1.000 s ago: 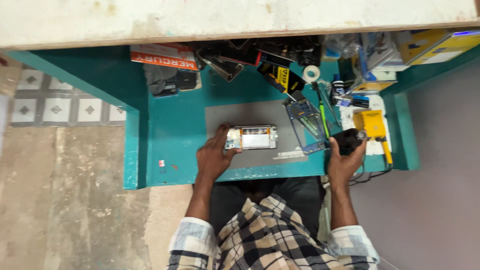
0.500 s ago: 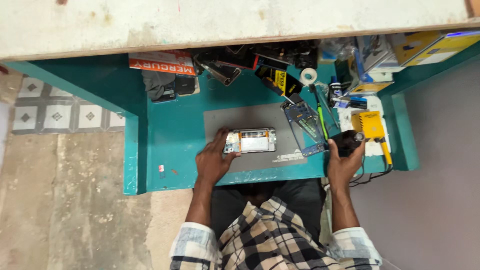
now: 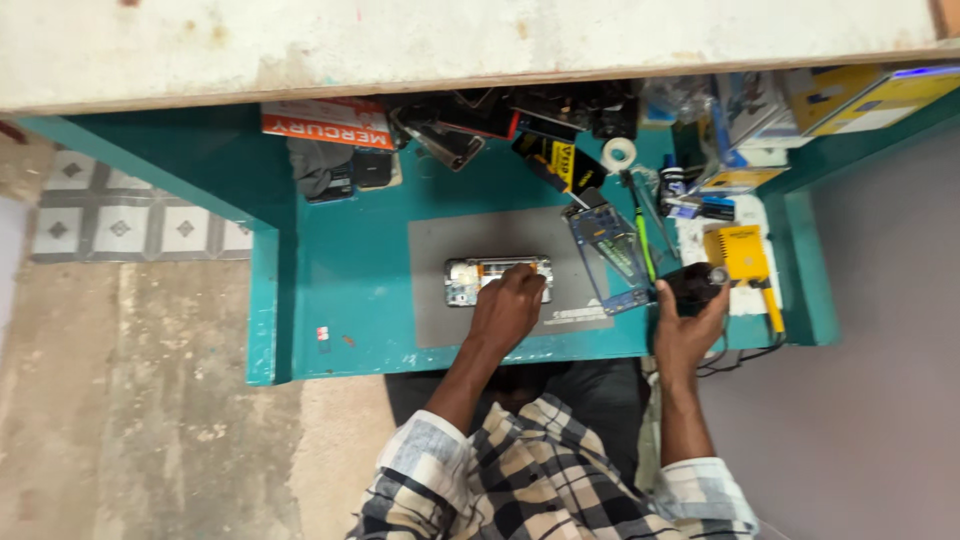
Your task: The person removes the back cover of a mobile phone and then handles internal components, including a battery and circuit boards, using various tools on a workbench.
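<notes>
Two hands at work: left hand (image 3: 508, 305) rests spread on the opened phone (image 3: 482, 280) lying on the mat (image 3: 440, 300); right hand (image 3: 690, 325) is closed on a black tool (image 3: 692, 285). Back is off (frame (image 3: 610, 250) between hands); reassembly remains, I judge.

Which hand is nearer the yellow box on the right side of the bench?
Right. The right hand grips a dark tool just left of the yellow box; the left hand rests on the opened phone, farther left.
</notes>
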